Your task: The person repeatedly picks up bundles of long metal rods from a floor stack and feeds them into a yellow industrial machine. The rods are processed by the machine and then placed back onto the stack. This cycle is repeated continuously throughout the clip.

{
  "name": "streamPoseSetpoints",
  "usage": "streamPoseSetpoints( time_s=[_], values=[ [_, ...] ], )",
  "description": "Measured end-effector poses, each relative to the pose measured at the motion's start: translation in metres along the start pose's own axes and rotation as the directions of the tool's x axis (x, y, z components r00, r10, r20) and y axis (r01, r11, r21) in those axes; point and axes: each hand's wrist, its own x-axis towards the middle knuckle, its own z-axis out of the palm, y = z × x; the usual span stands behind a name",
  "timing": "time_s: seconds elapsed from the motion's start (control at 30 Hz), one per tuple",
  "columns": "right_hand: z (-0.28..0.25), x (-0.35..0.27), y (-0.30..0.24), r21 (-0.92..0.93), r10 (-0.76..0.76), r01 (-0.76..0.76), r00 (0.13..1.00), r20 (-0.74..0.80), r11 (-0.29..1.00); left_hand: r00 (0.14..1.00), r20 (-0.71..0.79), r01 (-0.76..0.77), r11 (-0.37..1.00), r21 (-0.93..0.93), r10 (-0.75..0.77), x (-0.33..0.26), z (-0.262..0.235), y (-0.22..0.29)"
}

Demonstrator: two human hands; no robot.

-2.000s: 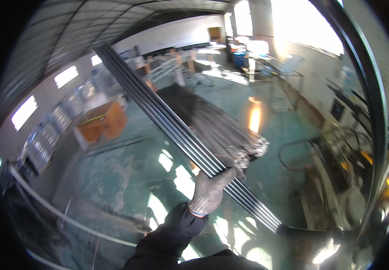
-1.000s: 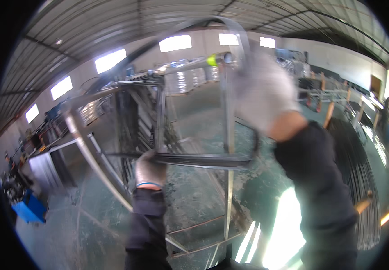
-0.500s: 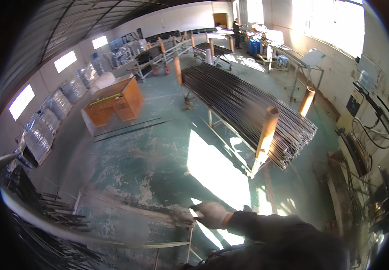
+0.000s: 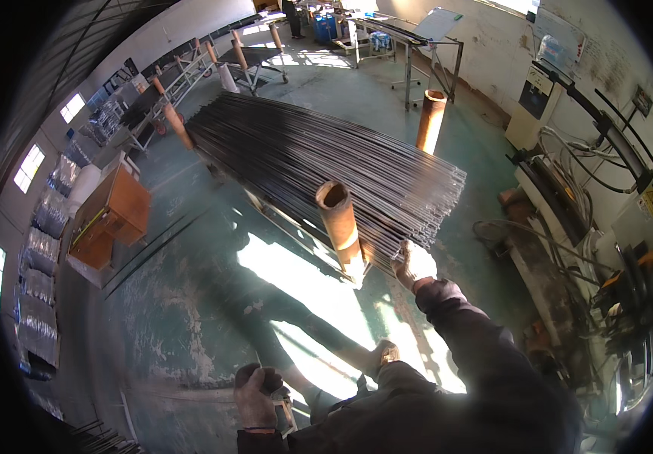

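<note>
"Touching the rods [image 4: 304,151], is the right hand [image 4: 416,265] gripping any?"
"I cannot tell; its fingertips are hiding against the near ends."
"And the left hand [image 4: 256,399]?"
"It is hanging low, well apart, loosely curled; I cannot tell whether it is holding anything."
"How are the rods looking?"
"Long, dark and thin, they are lying on a rack [image 4: 290,225], ends shining, a rusty post [image 4: 339,227] partly covering them."

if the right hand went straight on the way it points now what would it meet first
Probably the near ends of the stacked dark rods; the right hand looks right up against them, though exact contact is unclear.
</note>
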Motion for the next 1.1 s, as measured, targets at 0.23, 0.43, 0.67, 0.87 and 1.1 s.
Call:
streamPoseSetpoints(
  time_s=[0.23,0.43,0.67,0.87,1.1],
  values=[
    [0.037,0.141,0.032,-0.172,0.105,-0.093,0.992,0.065,0.981,0.929,0.371,-0.086,0.969,0.233,-0.006,0.047,0.181,0.048],
    [0.066,0.197,0.04,-0.416,0.061,0.021,0.981,0.182,0.909,0.8,0.51,-0.009,0.844,0.537,-0.316,0.129,0.254,0.023],
    [0.068,0.217,0.037,-0.326,0.007,0.121,0.93,0.367,0.938,0.649,0.748,-0.389,0.787,0.479,-0.135,0.228,0.339,0.042],
    [0.058,0.246,0.045,-0.048,-0.015,0.061,0.763,0.646,0.997,0.455,0.881,-0.656,0.62,0.43,-0.13,0.26,0.367,0.035],
    [0.025,0.276,0.069,0.218,-0.04,-0.218,0.614,0.788,0.951,0.711,0.654,-0.282,0.746,0.603,-0.259,0.244,0.408,0.019]
  ],
)
